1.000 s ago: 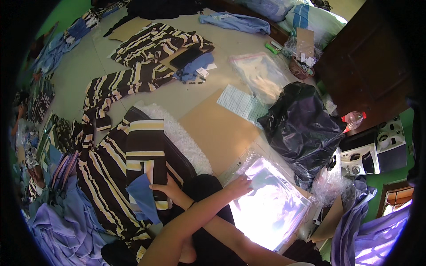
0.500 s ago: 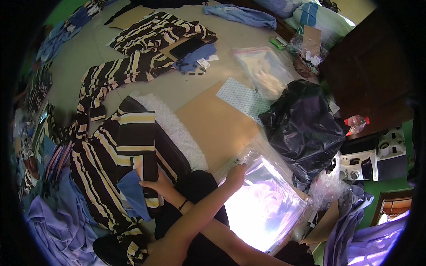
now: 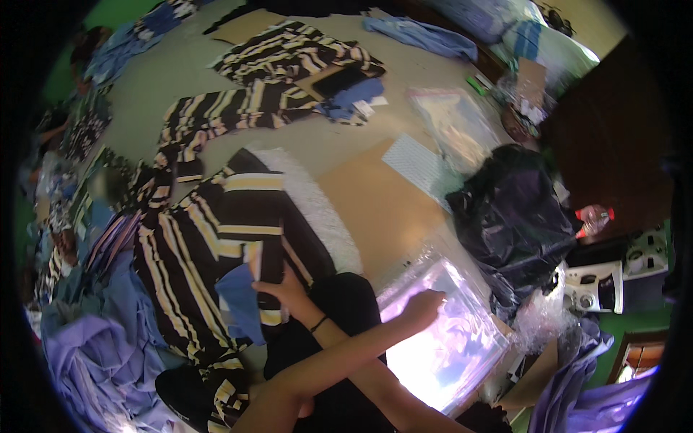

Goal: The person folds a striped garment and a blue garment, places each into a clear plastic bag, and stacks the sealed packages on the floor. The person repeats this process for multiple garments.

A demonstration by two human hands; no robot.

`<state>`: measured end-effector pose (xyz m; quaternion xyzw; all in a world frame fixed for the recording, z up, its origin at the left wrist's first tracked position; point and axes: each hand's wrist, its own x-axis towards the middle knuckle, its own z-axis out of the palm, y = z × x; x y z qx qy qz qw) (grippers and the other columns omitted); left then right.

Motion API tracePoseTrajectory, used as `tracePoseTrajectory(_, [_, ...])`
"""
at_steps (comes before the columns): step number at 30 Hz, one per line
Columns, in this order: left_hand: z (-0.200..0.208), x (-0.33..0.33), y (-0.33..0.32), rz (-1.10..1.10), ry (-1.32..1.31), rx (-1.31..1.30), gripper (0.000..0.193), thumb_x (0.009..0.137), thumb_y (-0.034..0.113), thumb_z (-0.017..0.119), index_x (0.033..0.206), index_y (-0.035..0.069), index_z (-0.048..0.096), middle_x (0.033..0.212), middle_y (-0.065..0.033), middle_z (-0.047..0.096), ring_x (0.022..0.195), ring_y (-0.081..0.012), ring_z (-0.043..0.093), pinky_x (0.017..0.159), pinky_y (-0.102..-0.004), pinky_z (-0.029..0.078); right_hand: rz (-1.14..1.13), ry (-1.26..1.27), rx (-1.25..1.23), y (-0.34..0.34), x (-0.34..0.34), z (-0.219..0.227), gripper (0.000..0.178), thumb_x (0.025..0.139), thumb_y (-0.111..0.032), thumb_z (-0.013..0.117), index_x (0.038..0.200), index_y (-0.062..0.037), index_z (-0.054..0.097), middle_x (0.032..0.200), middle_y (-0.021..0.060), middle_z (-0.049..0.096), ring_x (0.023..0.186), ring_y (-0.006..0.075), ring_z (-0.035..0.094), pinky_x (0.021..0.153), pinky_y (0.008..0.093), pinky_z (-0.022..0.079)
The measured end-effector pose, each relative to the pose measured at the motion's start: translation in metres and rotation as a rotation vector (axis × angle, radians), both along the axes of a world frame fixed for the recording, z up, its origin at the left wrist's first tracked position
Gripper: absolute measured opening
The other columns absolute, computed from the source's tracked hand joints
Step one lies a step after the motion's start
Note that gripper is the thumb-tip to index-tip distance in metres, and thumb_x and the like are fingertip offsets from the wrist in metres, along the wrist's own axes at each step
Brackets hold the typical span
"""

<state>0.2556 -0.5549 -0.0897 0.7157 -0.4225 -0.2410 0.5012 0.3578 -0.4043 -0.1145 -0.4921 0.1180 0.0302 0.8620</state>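
Note:
My forearms cross, so my left hand (image 3: pixel 424 310) is on the right side of the head view. Its fingers are curled closed over a stack of shiny clear plastic bags (image 3: pixel 433 353); anything between them is too small to make out. My right hand (image 3: pixel 285 290), with a dark band at the wrist, grips a folded dark garment with cream and yellow stripes (image 3: pixel 251 209). Its thumb lies by a blue cloth piece (image 3: pixel 242 299) on that garment, and some fingers are hidden. Under the garment's far side is a white fluffy sheet (image 3: pixel 317 195).
Brown cardboard (image 3: pixel 382 209) and a dotted sheet (image 3: pixel 419 166) lie ahead. A black plastic bag (image 3: pixel 505 216), a bottle (image 3: pixel 595 219) and speakers (image 3: pixel 595 285) are at right. More striped garments (image 3: pixel 238 112) spread beyond; purple-blue cloth (image 3: pixel 101 346) is heaped at left.
My left hand has moved right and slightly nearer over the plastic bags. My right hand stays at the striped garment. The whole view has shifted, so things appear farther right.

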Motion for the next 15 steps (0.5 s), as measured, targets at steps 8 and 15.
tracePoseTrajectory(8, [0.128, 0.118, 0.056, 0.288, 0.206, -0.66, 0.004, 0.076, 0.003, 0.048, 0.075, -0.001, 0.048, 0.073, -0.0133, 0.049, 0.069, -0.0287, 0.05, 0.064, -0.0341, 0.04, -0.047, 0.123, -0.51, -0.01, -0.01, -0.007, 0.056, 0.067, -0.011, 0.069, 0.113, -0.0002, 0.041, 0.103, 0.008, 0.051, 0.093, 0.0171, 0.051, 0.081, 0.0294, 0.042])
tracePoseTrajectory(15, [0.183, 0.177, 0.277, -0.127, -0.41, -0.29, 0.005, 0.068, 0.0, 0.054, 0.07, 0.003, 0.051, 0.085, -0.0091, 0.05, 0.088, -0.0269, 0.05, 0.076, -0.0316, 0.04, -0.198, 0.098, 0.3, -0.02, -0.004, 0.0, 0.043, 0.069, -0.003, 0.064, 0.107, -0.0039, 0.045, 0.1, 0.0072, 0.052, 0.087, 0.0186, 0.054, 0.073, 0.0322, 0.047])
